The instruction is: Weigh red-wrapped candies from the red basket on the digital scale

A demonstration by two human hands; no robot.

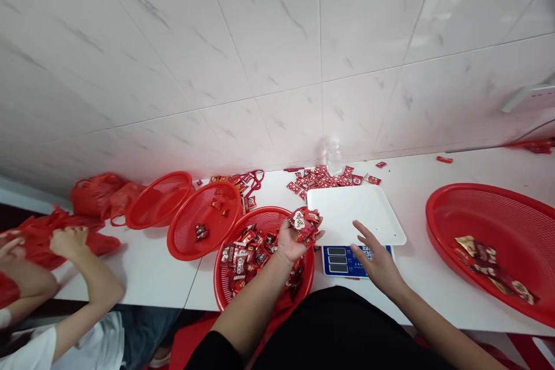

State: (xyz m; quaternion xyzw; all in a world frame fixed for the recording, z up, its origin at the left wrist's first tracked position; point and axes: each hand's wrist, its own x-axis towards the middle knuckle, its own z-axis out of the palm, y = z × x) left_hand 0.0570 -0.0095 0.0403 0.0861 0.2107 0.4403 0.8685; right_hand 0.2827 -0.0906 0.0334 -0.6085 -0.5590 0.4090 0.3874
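Observation:
My left hand (291, 240) is cupped palm up around a handful of red-wrapped candies (305, 224), over the right rim of a red plastic basket (220, 292). That basket holds many wrapped candies (245, 257) in red and dark wrappers. With fingers apart and nothing in it, my right hand (373, 257) hovers by the front edge of a digital scale. The scale's white pan (355, 214) carries only tiny specks. Part of its blue keypad panel (342, 261) shows below the pan, left of my right hand.
Small red packets (323, 178) lie behind the scale near a clear plastic bottle (333, 157). A large red basket (451, 199) with a few packets stands at right. Two more red baskets (203, 199) are at left, where a co-worker's hands (69, 241) handle red bags (43, 237).

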